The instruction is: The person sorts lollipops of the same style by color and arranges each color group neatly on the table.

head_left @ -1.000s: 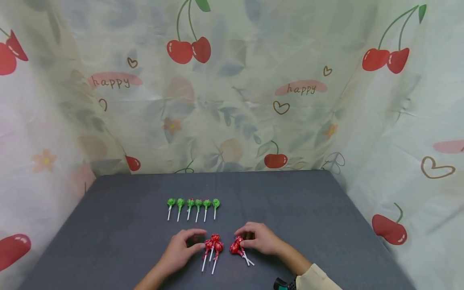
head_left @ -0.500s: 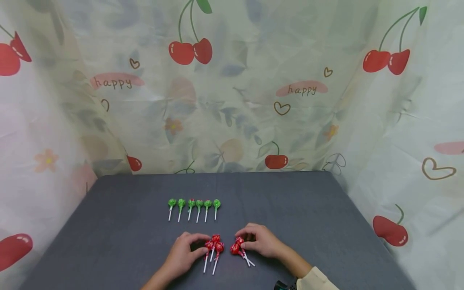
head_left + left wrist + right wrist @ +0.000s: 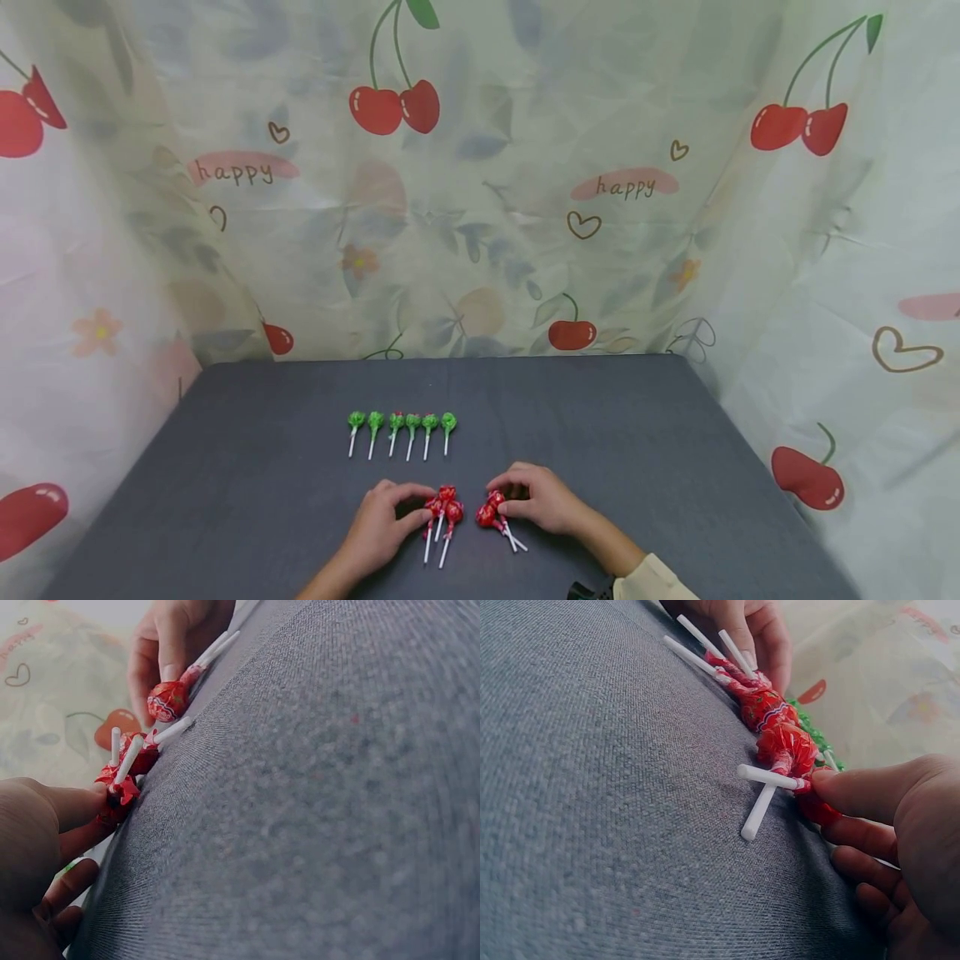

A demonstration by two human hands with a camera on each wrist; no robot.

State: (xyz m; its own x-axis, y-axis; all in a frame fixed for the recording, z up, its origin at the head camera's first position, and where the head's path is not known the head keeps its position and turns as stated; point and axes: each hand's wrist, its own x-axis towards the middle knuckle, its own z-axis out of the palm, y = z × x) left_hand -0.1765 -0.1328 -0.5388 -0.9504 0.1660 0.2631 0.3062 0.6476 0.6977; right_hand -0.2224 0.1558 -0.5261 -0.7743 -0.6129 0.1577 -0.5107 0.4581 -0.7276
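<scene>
Three red-wrapped lollipops with white sticks lie close together at the front middle. My left hand [image 3: 378, 525] pinches the leftmost red lollipop [image 3: 115, 796] by its head between thumb and forefinger. Across a small gap to the right, two more red lollipops lie with their sticks crossed. The right hand [image 3: 543, 500] pinches the farther of these, its thumb [image 3: 855, 791] at the base of the wrapped head. The other lollipop of that pair [image 3: 486, 515] rests against it on the left. In the right wrist view, the right hand's fingers partly cover the held head.
Several green-wrapped lollipops [image 3: 412, 422] lie in a row farther back, sticks toward me. A dark grey cloth [image 3: 600, 417] covers the table. Behind and at the sides hangs a cherry-print curtain [image 3: 480, 208]. A dark wristband [image 3: 588, 590] shows by the right sleeve.
My left hand has moved slightly right and closed its thumb and forefinger on the leftmost red lollipop, nudging it toward its neighbours. The right hand has kept its hold in place.
</scene>
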